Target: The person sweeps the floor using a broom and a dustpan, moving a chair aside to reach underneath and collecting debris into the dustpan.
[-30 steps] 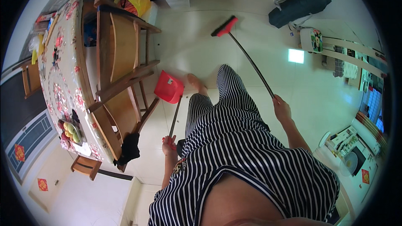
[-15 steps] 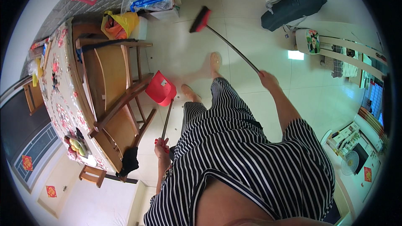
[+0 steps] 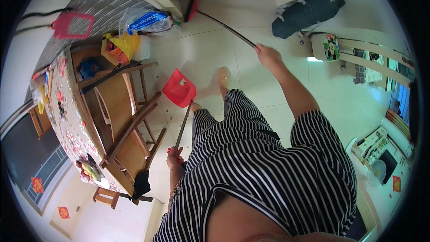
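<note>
My right hand is closed round the end of a broom's dark handle, with that arm stretched forward. The broom has a red head with dark bristles, which sits on the far floor beside the white wall corner. Down at my left side, my left hand grips the long-handled dustpan by its red grip. The dustpan's red scoop is low by my left foot, next to the wooden chairs. Whether anything lies in the scoop I cannot make out, apart from a small pale label.
Wooden chairs stand against a table with a flowered cloth on the left. Beyond them are a yellow bag and a blue-and-clear plastic package. A dark long bag lies far right, near a small cartoon-printed seat.
The broom head has moved farther away and to the left, toward the wall corner. My right hand has reached forward with it. The dustpan has shifted slightly right in view.
</note>
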